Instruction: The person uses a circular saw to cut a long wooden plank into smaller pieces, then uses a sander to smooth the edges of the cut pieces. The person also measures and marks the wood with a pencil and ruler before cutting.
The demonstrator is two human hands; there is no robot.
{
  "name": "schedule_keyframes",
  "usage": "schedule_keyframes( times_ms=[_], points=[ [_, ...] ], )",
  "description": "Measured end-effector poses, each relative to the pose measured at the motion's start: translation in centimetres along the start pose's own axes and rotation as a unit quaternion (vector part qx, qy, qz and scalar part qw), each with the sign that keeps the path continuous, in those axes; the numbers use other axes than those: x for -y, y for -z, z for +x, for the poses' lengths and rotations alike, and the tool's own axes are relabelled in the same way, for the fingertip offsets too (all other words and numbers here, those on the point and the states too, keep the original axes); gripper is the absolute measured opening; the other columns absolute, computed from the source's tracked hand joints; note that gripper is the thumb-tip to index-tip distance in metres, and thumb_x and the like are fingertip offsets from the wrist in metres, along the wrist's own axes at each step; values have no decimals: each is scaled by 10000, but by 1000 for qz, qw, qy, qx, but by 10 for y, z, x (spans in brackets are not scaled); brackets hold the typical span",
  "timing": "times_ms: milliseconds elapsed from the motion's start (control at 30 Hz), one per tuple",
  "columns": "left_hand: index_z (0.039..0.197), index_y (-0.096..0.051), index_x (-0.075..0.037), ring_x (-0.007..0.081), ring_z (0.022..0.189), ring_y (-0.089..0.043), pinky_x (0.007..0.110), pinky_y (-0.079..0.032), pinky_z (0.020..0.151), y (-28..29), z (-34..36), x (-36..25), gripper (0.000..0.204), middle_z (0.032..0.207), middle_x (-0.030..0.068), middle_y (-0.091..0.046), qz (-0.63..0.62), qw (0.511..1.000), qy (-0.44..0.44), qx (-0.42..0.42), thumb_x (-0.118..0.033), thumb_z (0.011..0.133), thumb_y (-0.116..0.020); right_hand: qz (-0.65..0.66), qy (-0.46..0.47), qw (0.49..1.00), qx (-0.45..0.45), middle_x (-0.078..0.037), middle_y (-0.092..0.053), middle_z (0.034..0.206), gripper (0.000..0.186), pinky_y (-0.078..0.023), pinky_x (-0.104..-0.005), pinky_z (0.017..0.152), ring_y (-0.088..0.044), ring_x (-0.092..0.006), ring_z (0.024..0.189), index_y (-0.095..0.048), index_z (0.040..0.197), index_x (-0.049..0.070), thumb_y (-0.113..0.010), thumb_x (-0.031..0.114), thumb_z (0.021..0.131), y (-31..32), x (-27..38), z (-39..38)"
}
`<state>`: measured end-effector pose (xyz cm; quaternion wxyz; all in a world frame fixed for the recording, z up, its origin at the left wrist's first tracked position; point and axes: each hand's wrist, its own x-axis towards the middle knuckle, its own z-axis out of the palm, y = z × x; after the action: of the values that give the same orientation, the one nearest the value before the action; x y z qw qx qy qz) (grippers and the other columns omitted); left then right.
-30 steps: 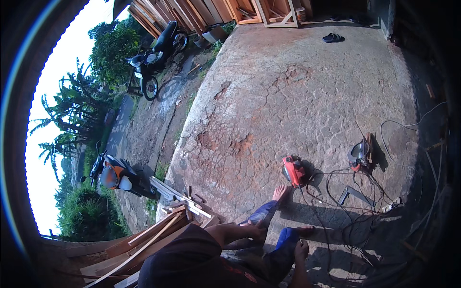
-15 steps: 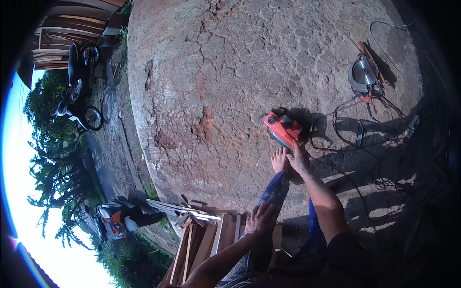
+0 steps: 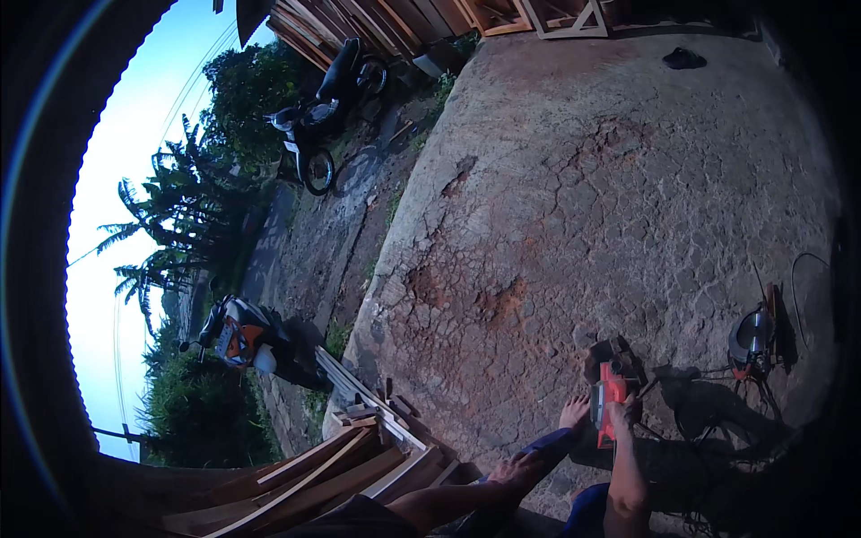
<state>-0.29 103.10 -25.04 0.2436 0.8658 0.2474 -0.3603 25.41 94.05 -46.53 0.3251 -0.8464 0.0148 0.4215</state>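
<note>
My right hand [image 3: 621,418] is closed around the rear of a red electric planer [image 3: 611,391], which is tilted up on its side by my bare foot [image 3: 574,412]. Its flat grey base faces the foot. My left hand [image 3: 515,470] lies on my blue-trousered leg with its fingers stretched out, holding nothing. A dark patch around the planer's far end looks partly like shadow, and I cannot make out what else is there.
A circular saw [image 3: 752,342] rests on the cracked concrete to the right, with dark cables nearby. Timber strips [image 3: 368,484] are stacked at lower left. A scooter [image 3: 247,336] and a motorcycle [image 3: 323,117] stand beyond the slab's left edge. Wooden frames [image 3: 565,18] stand at the far end.
My right hand has taken hold of the planer and turned it up from the ground. My left hand stays on my leg. The view has swung left and upward.
</note>
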Motion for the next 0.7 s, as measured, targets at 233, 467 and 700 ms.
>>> schedule_keyframes(
  times_ms=[233, 467, 700],
  points=[
    [1346, -621, -131, 343, 1188, -592, 488, -553, 915, -2, -14, -13, 433, 1304, 113, -595, -1, 993, -109, -50, -357, 977, -599, 562, -98, 821, -13, -22, -622, 841, 348, -539, -354, 611, -624, -165, 681, -622, 1157, 91, -736, 222, 855, 125, -52, -193],
    [1287, -665, -88, 317, 1027, -683, 443, -575, 840, -4, 28, -67, 411, 1101, 140, -693, -68, 949, -300, -69, -338, 964, -620, 650, 40, 718, -247, -5, -625, 839, 266, -545, -346, 600, -634, -159, 675, -630, 1120, 114, -720, 236, 902, 250, -42, -399],
    [1252, -686, -15, 273, 833, -718, 409, -556, 736, 34, 79, -138, 431, 859, 170, -744, -5, 940, -233, 249, -294, 927, -632, 571, -33, 578, -582, 9, -625, 805, 375, -440, -247, 543, -590, -53, 661, -640, 1259, 127, -761, 176, 907, 240, -43, -586]
  ],
)
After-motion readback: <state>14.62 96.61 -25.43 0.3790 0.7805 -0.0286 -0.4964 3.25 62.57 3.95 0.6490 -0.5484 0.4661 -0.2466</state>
